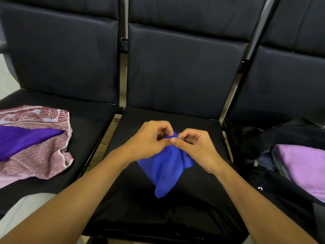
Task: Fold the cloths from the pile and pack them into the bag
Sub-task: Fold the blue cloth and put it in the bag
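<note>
A small blue cloth (165,169) hangs bunched above the middle seat (175,215). My left hand (149,140) and my right hand (195,147) both pinch its top edge close together, fingers curled. On the left seat lies the pile: a pink patterned cloth (42,155) with a purple cloth (22,138) across it. The black bag (274,184) sits open on the right seat, with a folded lilac cloth (306,166) inside it.
Three black padded seats stand in a row with metal frames between them. A gap (107,138) shows the floor between the left and middle seats. A pale surface (26,208) shows at lower left.
</note>
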Tool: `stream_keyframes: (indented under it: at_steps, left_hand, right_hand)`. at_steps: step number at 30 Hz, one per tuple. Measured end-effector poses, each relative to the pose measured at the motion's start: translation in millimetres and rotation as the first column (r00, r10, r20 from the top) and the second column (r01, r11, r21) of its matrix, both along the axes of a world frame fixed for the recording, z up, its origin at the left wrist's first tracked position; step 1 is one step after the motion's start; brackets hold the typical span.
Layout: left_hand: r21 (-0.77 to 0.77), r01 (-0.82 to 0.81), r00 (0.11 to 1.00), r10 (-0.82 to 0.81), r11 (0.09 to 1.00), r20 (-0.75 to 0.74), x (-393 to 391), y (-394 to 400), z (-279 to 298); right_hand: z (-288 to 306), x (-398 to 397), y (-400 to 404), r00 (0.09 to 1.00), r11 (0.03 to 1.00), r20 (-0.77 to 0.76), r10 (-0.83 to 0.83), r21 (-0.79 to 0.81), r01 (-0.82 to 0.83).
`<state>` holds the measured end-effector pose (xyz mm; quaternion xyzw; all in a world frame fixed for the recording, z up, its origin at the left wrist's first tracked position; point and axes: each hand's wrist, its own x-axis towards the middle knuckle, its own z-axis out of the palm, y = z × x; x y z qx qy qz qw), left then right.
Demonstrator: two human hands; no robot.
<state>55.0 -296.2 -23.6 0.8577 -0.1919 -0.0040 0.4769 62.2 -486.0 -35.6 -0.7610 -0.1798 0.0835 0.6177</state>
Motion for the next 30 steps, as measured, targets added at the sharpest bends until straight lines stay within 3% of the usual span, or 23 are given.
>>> stream_keyframes:
  at_steps: [3,7,14,18,24,30]
  left_hand:
    - [-0.123,-0.094,0.995,0.098,0.988,0.028,6,7,3]
    - [-0.230,-0.209,0.975,0.220,0.950,0.022,13,24,11]
    - [-0.213,-0.315,0.944,0.329,0.925,0.035,18,45,14]
    - [-0.151,-0.318,0.942,0.330,0.936,0.065,19,52,14]
    - [-0.082,-0.316,0.942,0.323,0.945,0.090,21,58,11]
    - [-0.046,-0.302,0.949,0.305,0.952,0.076,22,62,10]
  right_hand:
    - [-1,0,-2,0.998,0.996,-0.032,0.049,-0.074,-0.051]
    - [-4,3,-9,0.993,0.943,-0.085,0.088,-0.312,-0.110]
    - [-2,12,-20,0.998,0.945,-0.061,0.026,-0.323,-0.044]
    - [-3,13,-23,1.000,0.941,0.028,0.012,-0.338,-0.002]
    - [-6,15,-22,0.940,0.876,0.334,0.067,-0.471,0.105]
    - [-7,18,-25,0.922,0.879,0.378,0.083,-0.464,0.111]
